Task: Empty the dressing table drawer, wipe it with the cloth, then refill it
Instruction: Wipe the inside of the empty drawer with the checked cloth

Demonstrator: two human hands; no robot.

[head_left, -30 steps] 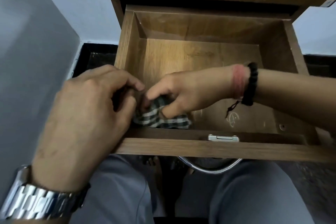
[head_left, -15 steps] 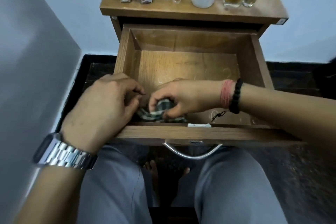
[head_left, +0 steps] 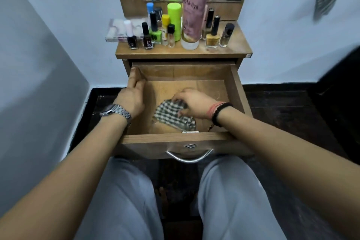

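Wooden dressing table top [head_left: 229, 51] carries a row of bottles: two dark nail polishes [head_left: 132, 42] at left, green bottle [head_left: 174, 19] in the middle, tall pink Vaseline tube [head_left: 191, 15] upright beside it, yellow polish [head_left: 212, 40] at right. Clear flat case [head_left: 116, 32] lies at the left rear edge. Open drawer [head_left: 236, 84] below: checked cloth [head_left: 172, 116] on its floor, near the front.

A green-and-white checked cloth [head_left: 173, 116] lies in the brown wooden drawer [head_left: 175, 138]; lime-green bottle [head_left: 174, 21] and pink Vaseline tube [head_left: 191, 8] above.
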